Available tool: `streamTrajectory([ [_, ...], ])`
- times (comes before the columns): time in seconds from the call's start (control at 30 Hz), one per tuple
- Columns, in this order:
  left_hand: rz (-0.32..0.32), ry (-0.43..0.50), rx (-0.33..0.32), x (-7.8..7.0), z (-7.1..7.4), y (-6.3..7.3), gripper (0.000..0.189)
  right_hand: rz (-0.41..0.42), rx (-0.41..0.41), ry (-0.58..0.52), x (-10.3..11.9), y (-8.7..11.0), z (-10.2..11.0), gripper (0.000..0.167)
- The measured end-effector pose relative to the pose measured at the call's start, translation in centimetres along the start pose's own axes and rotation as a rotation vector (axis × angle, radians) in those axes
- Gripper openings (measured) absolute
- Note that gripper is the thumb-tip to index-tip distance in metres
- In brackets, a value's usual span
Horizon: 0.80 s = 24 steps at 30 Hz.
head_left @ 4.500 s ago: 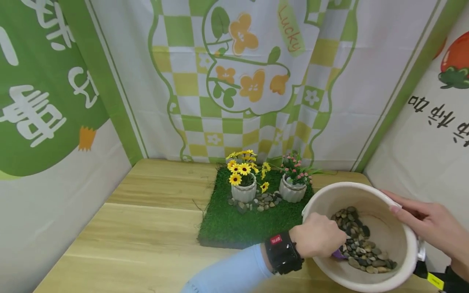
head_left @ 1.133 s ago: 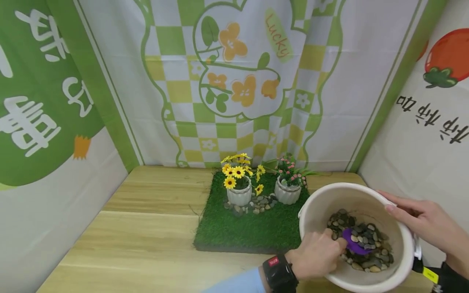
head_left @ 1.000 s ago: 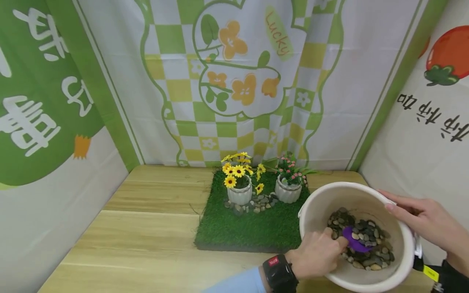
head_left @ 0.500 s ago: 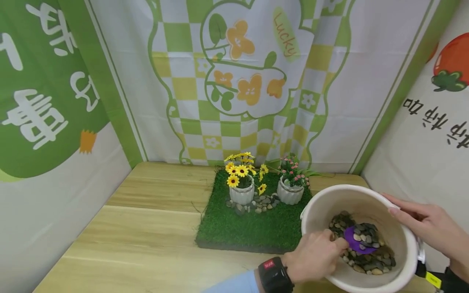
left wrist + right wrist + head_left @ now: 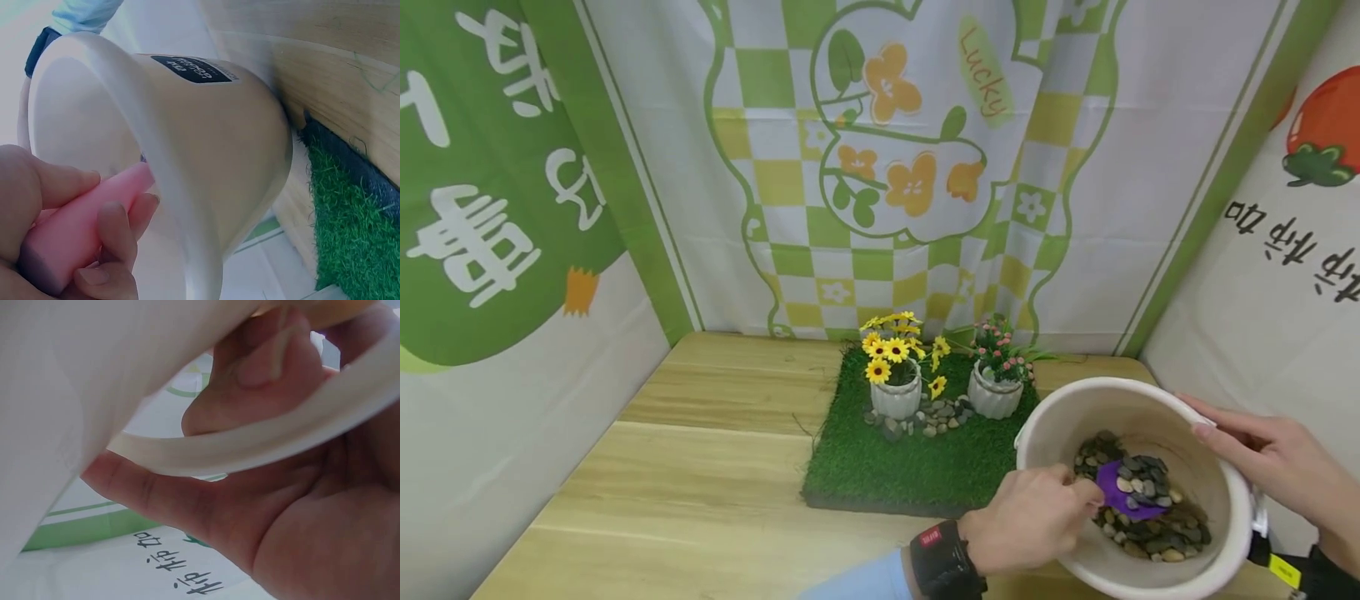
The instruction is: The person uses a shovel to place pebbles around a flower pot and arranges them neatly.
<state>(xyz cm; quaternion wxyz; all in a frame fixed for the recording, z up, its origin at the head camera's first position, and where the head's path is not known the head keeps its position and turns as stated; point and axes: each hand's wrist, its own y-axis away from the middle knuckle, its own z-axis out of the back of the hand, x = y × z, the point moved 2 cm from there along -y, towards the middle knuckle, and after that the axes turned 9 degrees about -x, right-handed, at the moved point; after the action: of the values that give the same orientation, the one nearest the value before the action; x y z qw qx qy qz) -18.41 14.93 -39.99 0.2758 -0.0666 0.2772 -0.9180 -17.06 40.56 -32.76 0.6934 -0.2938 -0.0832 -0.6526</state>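
At the right of the head view, a cream-white bucket [image 5: 1217, 533] leans with its mouth toward me, pebbles [image 5: 1165, 546] spread over its lower inside. My left hand [image 5: 1033, 517] reaches over the near-left rim and grips a small shovel by its pink handle [image 5: 87, 215]. The shovel's purple blade [image 5: 1112, 487] bears a heap of grey and tan pebbles [image 5: 1146, 479] inside the bucket. My right hand [image 5: 1277, 458] holds the bucket at its upper-right rim. In the right wrist view, its fingers curl around a white band [image 5: 219, 450] of the bucket.
Left of the bucket lies an artificial turf mat [image 5: 895, 475] on the wooden table [image 5: 700, 483]. On it stand white pots of yellow flowers [image 5: 895, 400] and pink flowers [image 5: 996, 396], with pebbles [image 5: 940, 417] between them. Printed curtains [image 5: 917, 183] enclose the table.
The shovel was mostly hidden among the pebbles several seconds ago; now its blade shows, heaped with pebbles. Lately my left hand and the shovel have shifted slightly left; my right hand keeps its hold.
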Motion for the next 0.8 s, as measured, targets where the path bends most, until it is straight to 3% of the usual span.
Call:
streamTrajectory([
  [0.33,0.026,0.038,-0.028,1.0,0.8,0.7,0.015,0.007,-0.011,0.01,0.0,0.0,0.0,0.049],
  [0.8,0.003,0.105,-0.091,1.9,1.5,1.5,0.015,-0.033,-0.012,0.035,0.0,0.1,-0.2,0.052],
])
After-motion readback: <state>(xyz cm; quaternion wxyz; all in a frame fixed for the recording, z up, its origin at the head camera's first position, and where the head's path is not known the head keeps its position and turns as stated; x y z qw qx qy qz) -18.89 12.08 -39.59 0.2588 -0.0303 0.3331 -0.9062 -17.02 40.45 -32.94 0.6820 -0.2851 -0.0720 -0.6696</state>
